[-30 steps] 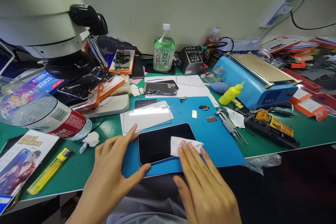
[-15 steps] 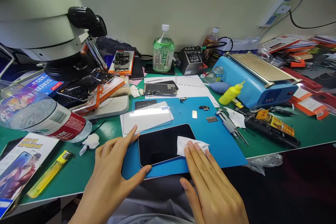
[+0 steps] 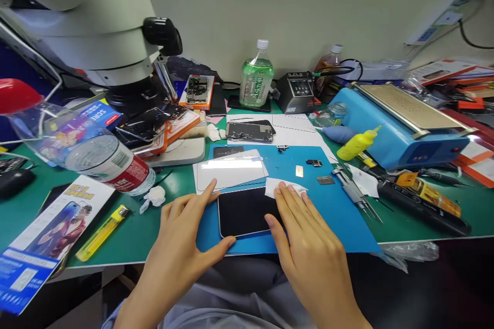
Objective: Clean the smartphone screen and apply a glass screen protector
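A smartphone (image 3: 244, 213) with a dark screen lies face up on the blue mat (image 3: 328, 218). My left hand (image 3: 183, 234) spans its left end, the thumb at the lower edge and the index finger by the upper corner. Under the flat, extended fingers of my right hand (image 3: 309, 241), a folded white wipe (image 3: 273, 185) is pressed on the upper right part of the screen. My right hand hides the phone's right end. Just behind the phone, a clear glass sheet (image 3: 231, 175) rests on white paper.
Small phone parts and tweezers (image 3: 357, 193) lie to the right. A water bottle (image 3: 125, 167) lies at the left near a yellow lighter (image 3: 102, 234), under a microscope (image 3: 111, 41). Behind stand a green bottle (image 3: 256, 82) and a blue heating plate unit (image 3: 409, 133).
My right hand and the wipe have moved up over the phone's upper right part. My left hand keeps its place at the phone's left end. The camera view has turned left.
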